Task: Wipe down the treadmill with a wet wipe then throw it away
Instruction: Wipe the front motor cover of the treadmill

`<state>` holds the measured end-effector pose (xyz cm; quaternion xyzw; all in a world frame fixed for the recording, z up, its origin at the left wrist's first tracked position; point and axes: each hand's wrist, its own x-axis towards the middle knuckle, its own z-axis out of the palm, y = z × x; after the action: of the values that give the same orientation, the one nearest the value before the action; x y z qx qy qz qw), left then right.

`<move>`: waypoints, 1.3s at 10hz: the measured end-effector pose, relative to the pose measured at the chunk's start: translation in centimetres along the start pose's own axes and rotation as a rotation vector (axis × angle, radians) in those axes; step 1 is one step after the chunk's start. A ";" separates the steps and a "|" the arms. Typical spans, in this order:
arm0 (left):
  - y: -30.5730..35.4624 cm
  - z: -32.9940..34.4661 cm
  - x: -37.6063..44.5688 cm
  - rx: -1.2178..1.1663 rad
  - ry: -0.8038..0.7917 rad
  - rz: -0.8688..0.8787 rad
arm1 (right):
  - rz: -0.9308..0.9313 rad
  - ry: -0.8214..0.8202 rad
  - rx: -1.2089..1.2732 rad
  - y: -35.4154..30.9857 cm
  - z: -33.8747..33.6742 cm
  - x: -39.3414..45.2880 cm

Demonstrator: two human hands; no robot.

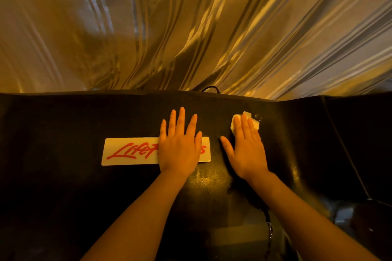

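Two hands are working the top of the treadmill (63, 176) here, so the person is pretty clearly mid-wipe and nowhere near the throwing-away part yet. Nearest the camera, both forearms are reaching forward over the dark plastic housing, and there's a thin black cord (269, 224) dangling down between them near the bottom edge. Just past the wrists the black surface is looking shiny and streaky, which reads like moisture from the wipe, so that patch is probably done already, though it's hard to be sure in this dim orange light. The left hand (180, 144) is lying flat with its fingers straight and slightly spread, holding nothing, just bracing on the housing and covering the middle of the white logo sticker (129, 151) with red script. The right hand (247, 148) is also flat, fingers straight and together, pressing down on the wet wipe (235, 122), which is folded into a small white pad poking out from under the fingertips. A few tiny droplets are glinting just beside the wipe on its right. The far left of the housing and the right-hand side are looking dull, so those likely still need a pass, and no bin is showing anywhere. Beyond the treadmill's front edge another black cable (210, 89) is looping up, and behind that a striped, sheer gold curtain (191, 27) is filling the whole background.
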<state>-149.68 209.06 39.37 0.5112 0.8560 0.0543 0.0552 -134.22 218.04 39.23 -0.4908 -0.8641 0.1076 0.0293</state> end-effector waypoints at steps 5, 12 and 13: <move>0.0 0.2 0.0 0.001 0.006 0.004 | 0.063 -0.069 0.012 0.9 -1.8 3.8; 0.0 0.2 0.0 0.034 0.010 0.014 | 0.079 -0.062 0.016 2.4 -2.3 6.2; 0.0 0.2 0.0 0.031 0.012 0.013 | 0.076 -0.066 0.014 2.5 -2.5 6.5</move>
<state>-149.66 209.05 39.14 0.5173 0.8536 0.0443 0.0419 -135.05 225.19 40.81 -0.5194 -0.8445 0.1306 0.0001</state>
